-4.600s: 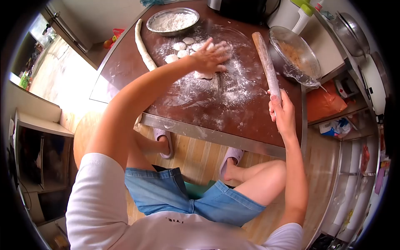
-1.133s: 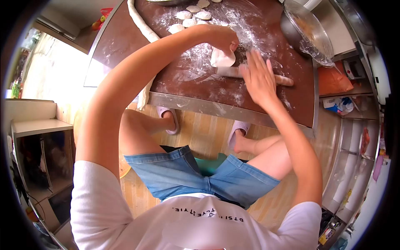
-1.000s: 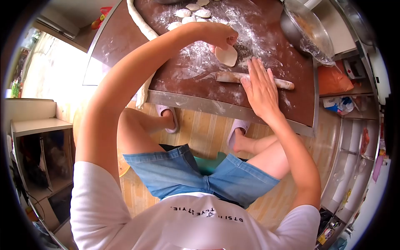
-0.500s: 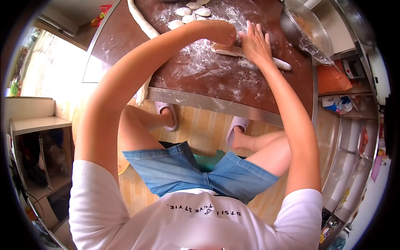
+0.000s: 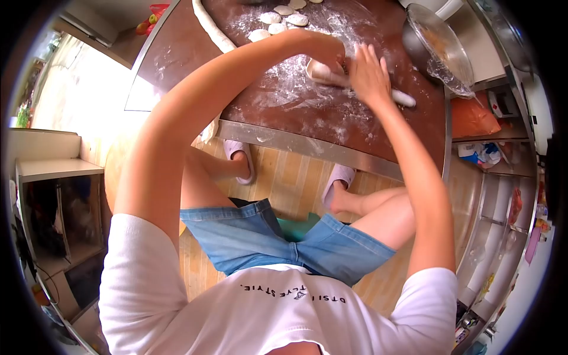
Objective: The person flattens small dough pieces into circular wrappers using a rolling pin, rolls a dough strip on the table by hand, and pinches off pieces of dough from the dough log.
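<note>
A floured rolling pin [image 5: 403, 98] lies slantwise on the brown tabletop, its tan left end [image 5: 322, 72] showing below my left hand. My right hand [image 5: 371, 76] rests flat across the pin with the fingers stretched forward. Just left of it, my left hand [image 5: 329, 49] is curled, with the wrist bent; whatever its fingers hold is hidden. Several flat white dough rounds [image 5: 297, 19] lie on the flour beyond my left forearm. A long dough rope [image 5: 212, 27] runs along the table's left part and passes behind my left arm.
A metal bowl [image 5: 415, 40] under plastic wrap stands at the table's right edge. Loose flour is scattered over the brown table [image 5: 260, 110], which has a metal front edge [image 5: 284, 139]. Shelves [image 5: 494, 195] line the right side; a cabinet [image 5: 59, 171] stands at left.
Both hands have shifted slightly right and lower in the view, along with the rolling pin. The table and the dough rounds also appear shifted a little as the camera moved.
</note>
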Demonstrator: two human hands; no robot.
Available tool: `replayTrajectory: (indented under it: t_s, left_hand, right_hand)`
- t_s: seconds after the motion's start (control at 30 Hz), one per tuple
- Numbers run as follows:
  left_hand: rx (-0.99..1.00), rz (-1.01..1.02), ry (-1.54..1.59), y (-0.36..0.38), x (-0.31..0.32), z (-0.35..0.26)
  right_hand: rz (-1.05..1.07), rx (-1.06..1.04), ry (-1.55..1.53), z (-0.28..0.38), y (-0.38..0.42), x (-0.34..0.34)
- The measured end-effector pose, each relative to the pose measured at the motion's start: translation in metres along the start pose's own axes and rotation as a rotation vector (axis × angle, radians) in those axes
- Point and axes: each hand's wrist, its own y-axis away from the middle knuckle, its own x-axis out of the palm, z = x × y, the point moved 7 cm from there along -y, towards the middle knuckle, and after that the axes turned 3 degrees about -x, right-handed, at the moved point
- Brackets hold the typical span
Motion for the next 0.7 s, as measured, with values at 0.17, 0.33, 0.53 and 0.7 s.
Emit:
replayTrajectory:
  t_s: [0.17,0.33,0.53,0.7]
  left_hand:
    - [0.073,-0.032,-0.019,0.007,-0.007,-0.004]
    - [-0.037,-0.007,0.026,0.012,-0.009,0.005]
    - [0.082,-0.053,-0.074,0.006,-0.003,0.001]
    - [-0.007,0.032,0.083,0.018,-0.011,-0.001]
  right_hand:
    - [0.072,-0.026,-0.154,0.026,0.072,-0.034]
    - [0.014,0.058,-0.039,-0.002,-0.004,-0.002]
    - [0.083,-0.009,-0.102,0.028,0.059,-0.028]
    - [-0.033,-0.030,-0.021,0.017,0.033,-0.015]
